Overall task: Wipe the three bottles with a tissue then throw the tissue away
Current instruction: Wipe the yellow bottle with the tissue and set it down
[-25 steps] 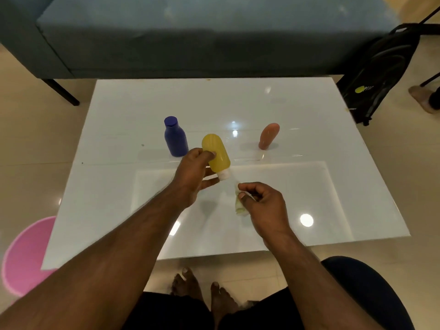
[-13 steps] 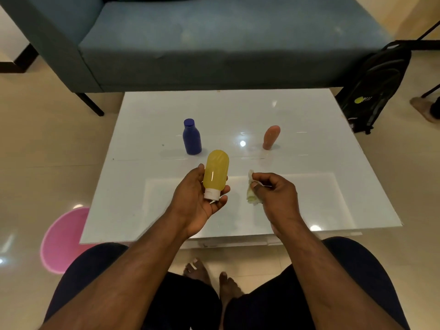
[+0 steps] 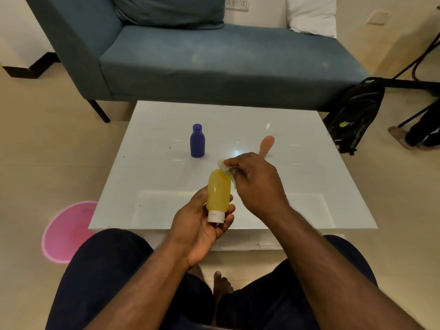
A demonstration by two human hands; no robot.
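Observation:
My left hand (image 3: 201,226) holds a yellow bottle (image 3: 218,192) with its white cap toward me, above the near edge of the white table (image 3: 152,182). My right hand (image 3: 253,182) pinches a crumpled tissue (image 3: 223,166) and presses it against the far end of the yellow bottle. A blue bottle (image 3: 197,141) stands upright further back on the table. An orange bottle (image 3: 266,145) stands behind my right hand, its lower part hidden.
A pink bin (image 3: 67,231) sits on the floor left of the table. A blue sofa (image 3: 214,60) stands behind the table. A black backpack (image 3: 354,115) leans at the right, with another person's foot (image 3: 402,139) beyond it.
My left hand drew the yellow bottle nearer to me and turned its cap toward me. My right hand brought the tissue up onto the bottle's far end. The camera tilted up.

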